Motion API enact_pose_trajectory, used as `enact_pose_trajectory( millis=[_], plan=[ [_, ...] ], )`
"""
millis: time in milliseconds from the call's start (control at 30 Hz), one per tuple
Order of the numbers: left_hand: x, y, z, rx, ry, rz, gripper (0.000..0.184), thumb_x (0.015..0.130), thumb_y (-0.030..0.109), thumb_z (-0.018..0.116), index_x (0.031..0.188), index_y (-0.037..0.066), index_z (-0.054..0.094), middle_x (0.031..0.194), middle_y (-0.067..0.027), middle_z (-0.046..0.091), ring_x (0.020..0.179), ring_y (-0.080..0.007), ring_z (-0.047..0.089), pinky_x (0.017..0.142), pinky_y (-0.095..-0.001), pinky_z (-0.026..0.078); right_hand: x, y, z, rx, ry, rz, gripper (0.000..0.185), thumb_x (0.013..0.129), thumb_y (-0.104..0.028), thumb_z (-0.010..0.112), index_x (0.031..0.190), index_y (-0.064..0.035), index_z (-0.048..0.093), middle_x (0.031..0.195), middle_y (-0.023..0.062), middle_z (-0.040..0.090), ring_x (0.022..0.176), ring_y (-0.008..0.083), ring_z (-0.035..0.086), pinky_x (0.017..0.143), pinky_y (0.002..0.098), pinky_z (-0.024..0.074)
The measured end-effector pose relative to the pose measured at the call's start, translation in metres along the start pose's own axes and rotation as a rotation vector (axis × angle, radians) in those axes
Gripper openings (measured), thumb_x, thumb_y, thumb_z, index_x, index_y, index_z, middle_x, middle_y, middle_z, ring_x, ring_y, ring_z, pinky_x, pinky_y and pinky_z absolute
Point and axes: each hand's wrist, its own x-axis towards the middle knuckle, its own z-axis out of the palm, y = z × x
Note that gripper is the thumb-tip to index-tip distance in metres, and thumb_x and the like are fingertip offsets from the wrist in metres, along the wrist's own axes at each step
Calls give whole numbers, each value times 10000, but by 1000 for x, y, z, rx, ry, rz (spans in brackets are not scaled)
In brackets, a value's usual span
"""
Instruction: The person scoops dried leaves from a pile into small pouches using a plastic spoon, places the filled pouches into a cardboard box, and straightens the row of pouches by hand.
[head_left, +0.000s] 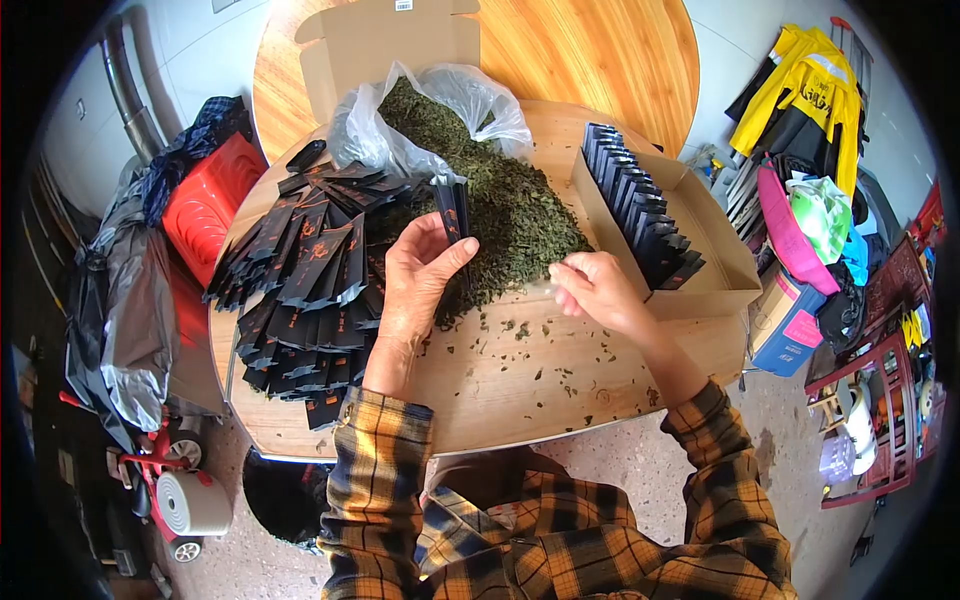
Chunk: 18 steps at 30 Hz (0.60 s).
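My left hand point(425, 262) is closed around a slim black packet point(452, 208), held upright over the near-left side of a heap of dried green leaves point(520, 205). My right hand point(592, 285) hovers at the heap's right edge with its fingers pinched together; what they hold, if anything, is too small to make out. The leaves spill out of a clear plastic bag point(490, 95). To the left lies a large spread of black packets point(310, 250) with orange print. On the right, a row of upright black packets point(640, 200) stands in a cardboard box point(715, 240).
Loose leaf crumbs lie over the near part of the wooden table point(480, 400). An open cardboard flap point(390, 55) stands at the back. A red plastic stool point(208, 215) is at the left, and a dark bin point(285, 495) sits on the floor below the table edge.
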Motion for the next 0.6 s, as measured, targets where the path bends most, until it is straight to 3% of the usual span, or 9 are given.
enact_pose_trajectory(
  millis=[67,233,400,600],
  plan=[
    [0,0,0,5,-6,-6,384,769,90,783,1088,14,585,952,-24,643,870,-90,593,822,-239,482,11,18,12,0,159,-78,286,960,-188,534,816,51,598,685,77,634,574,113,614,514,234,497],
    [-1,1,-1,55,-17,-17,391,770,88,783,1093,7,579,952,-19,637,874,-88,587,825,-241,480,15,28,24,99,231,-121,256,962,-171,532,902,63,616,731,88,648,613,115,619,586,240,519],
    [-4,1,3,89,-92,35,398,768,62,777,1101,3,567,968,-20,632,894,-91,583,837,-248,481,7,11,9,205,384,-310,225,975,-112,493,1039,78,596,833,96,659,688,116,626,634,243,523],
    [-5,-7,6,148,-193,33,439,752,28,777,1120,1,539,973,-30,633,901,-100,578,850,-259,480,-2,-39,-24,148,407,-460,206,978,-86,472,1029,68,599,830,80,654,695,104,607,658,231,502]
  ],
)
